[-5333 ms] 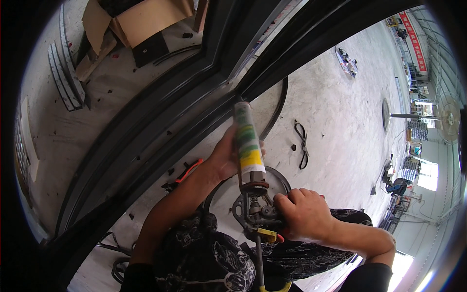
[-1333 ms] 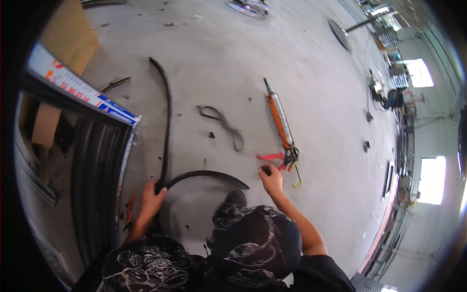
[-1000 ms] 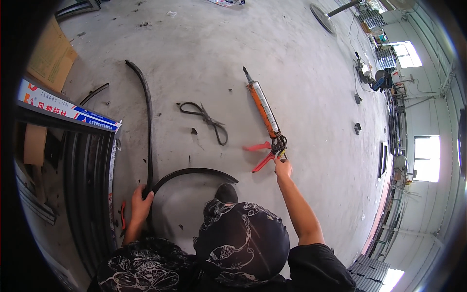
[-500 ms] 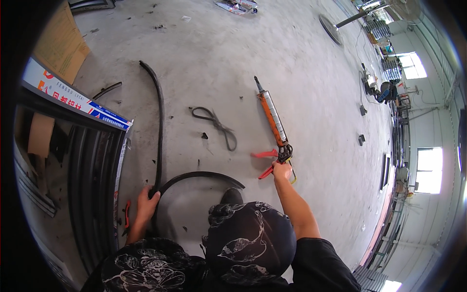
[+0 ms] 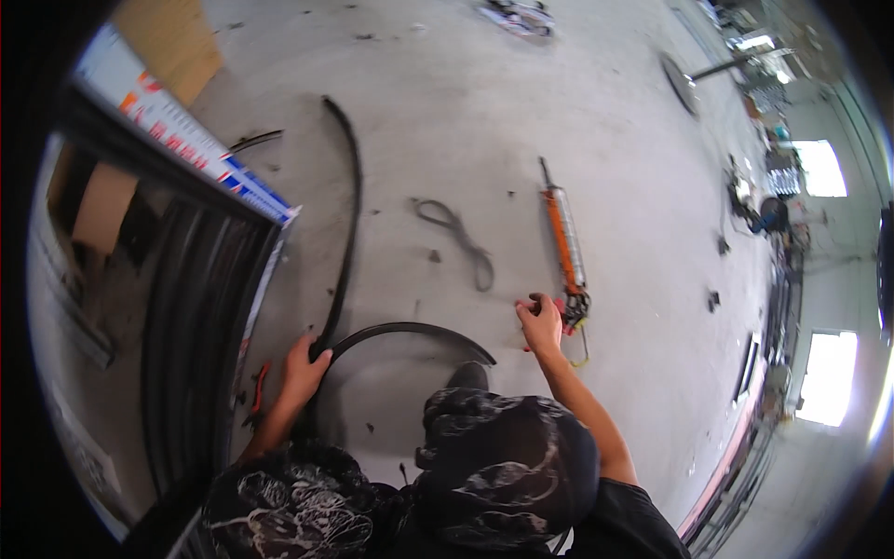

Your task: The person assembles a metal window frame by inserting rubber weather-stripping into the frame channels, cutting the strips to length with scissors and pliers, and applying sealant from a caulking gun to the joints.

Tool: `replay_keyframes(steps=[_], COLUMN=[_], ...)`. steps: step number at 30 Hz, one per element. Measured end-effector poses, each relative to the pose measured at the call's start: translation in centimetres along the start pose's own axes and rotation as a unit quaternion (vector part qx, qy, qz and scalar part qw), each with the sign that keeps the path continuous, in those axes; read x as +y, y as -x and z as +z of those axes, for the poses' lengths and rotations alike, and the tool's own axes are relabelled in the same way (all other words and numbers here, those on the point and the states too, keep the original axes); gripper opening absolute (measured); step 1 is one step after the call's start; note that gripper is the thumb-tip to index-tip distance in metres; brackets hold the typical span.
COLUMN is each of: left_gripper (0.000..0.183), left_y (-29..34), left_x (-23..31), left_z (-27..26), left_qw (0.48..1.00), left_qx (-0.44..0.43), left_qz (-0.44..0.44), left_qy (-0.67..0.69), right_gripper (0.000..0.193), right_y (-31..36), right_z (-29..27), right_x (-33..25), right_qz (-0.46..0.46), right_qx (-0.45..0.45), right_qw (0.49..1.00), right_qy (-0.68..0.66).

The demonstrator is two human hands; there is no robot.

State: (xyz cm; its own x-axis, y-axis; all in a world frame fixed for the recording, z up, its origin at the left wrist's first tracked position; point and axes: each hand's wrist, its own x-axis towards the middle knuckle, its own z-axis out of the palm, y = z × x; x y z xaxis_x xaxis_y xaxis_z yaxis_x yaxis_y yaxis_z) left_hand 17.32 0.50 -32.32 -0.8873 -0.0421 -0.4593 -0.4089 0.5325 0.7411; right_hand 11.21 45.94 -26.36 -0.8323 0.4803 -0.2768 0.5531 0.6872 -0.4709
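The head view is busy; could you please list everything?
Caulking gun: one, orange and red, right of centre
Strip: two lengths, perhaps joined, black, left of centre
Short strip: one, dark, upper left
Looped item: one, dark, between strip and gun
Hand tool: one, red, beside frame
Frame: one, dark, left
Cardboard: two pieces, brown, upper left
Scraps: several, dark, floor
Stand: one, grey, upper right
Windows: at least two, white, right
Wall clutter: uncountable, mixed, right
Shoe: one, dark, lower centre
Trouser legs: two, black, bottom
Left hand: one, bare, on the strip
Right hand: one, bare, by the gun
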Motion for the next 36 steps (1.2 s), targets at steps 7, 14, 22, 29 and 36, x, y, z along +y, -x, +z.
replay_keyframes(steps=[7,14,22,29,36], left_gripper=[0.051,0.045,0.043,0.048,0.049], left_y=[1.7,4.2,13.9,22.3,11.9], left_x=[4.0,0.6,-4.7,-15.0,0.9], left_z=[-4.9,-7.0,-9.9,-12.8,-12.1], left_qw=[0.998,0.998,0.970,0.919,0.965], left_qx=[-0.007,0.057,0.073,0.007,0.060], left_qz=[-0.064,-0.013,-0.085,-0.289,-0.016], left_qy=[-0.016,0.007,-0.218,-0.267,-0.255], right_gripper=[0.049,0.054,0.052,0.040,0.040], right_y=[-2.5,-3.4,-4.9,-5.4,-6.0], right_z=[4.6,5.4,5.0,4.6,4.6], right_x=[-7.2,-9.4,-6.7,-6.9,-7.4], right_qz=[-0.189,-0.178,-0.150,-0.125,-0.142], right_qx=[-0.088,-0.102,-0.095,-0.071,-0.114], right_qw=[0.967,0.958,0.968,0.976,0.957], right_qy=[0.148,0.202,0.176,0.163,0.225])
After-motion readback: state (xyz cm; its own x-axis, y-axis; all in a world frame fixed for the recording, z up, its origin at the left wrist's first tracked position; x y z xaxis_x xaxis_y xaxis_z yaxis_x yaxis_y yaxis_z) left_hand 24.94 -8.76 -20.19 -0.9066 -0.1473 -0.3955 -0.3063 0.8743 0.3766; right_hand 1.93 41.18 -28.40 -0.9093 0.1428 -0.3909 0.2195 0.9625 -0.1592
